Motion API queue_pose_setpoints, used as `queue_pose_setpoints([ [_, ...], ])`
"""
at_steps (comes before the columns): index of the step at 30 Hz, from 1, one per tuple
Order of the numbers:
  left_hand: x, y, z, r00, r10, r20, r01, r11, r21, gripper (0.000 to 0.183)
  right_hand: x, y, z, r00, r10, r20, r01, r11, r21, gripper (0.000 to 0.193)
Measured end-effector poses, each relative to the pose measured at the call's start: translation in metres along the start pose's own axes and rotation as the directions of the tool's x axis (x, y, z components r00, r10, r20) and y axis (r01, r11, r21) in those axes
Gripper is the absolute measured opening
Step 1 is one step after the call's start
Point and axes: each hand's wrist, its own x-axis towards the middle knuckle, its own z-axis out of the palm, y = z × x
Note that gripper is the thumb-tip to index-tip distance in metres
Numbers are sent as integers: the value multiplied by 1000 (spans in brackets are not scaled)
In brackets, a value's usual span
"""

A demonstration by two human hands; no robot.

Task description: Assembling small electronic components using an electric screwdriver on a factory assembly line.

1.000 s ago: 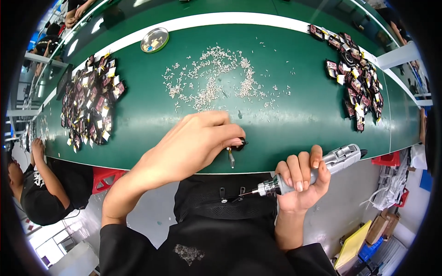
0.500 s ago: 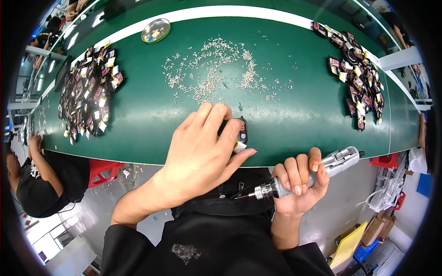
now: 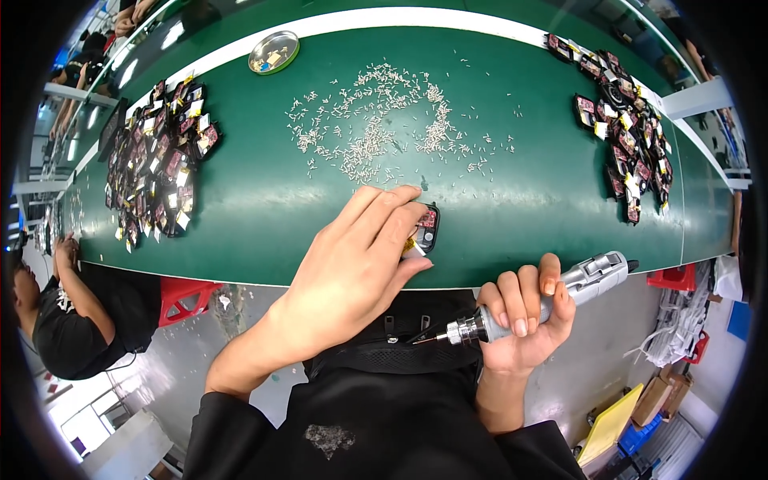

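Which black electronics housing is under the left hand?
The lone black electronics housing partly covered by the left hand; the others lie heaped in the left pile and right pile.

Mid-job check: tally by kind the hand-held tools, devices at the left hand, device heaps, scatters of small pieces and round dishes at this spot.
Silver power driver, in right hand: 1
Black device, at left hand: 1
Device heaps, left and right: 2
Scatter of small pale pieces: 1
Round dish: 1
Total: 6
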Motion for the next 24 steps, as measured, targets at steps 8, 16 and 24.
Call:
queue_pose_setpoints([
  [8, -1, -8, -1, 994, -94, -50, 84, 982, -169, 60, 4, 2, 1, 1000, 0, 17, 0, 1000, 12, 15],
  [16, -14, -9, -18, 987, 21, -161, -13, 999, 51, 57, 6, 7, 14, 1000, 0, 14, -1, 996, 86, 14],
  [24, -49, -105, -150, 792, -169, -587, 548, 623, 559, 41, 25, 5, 16, 998, -44, 49, 38, 993, 114, 14],
])
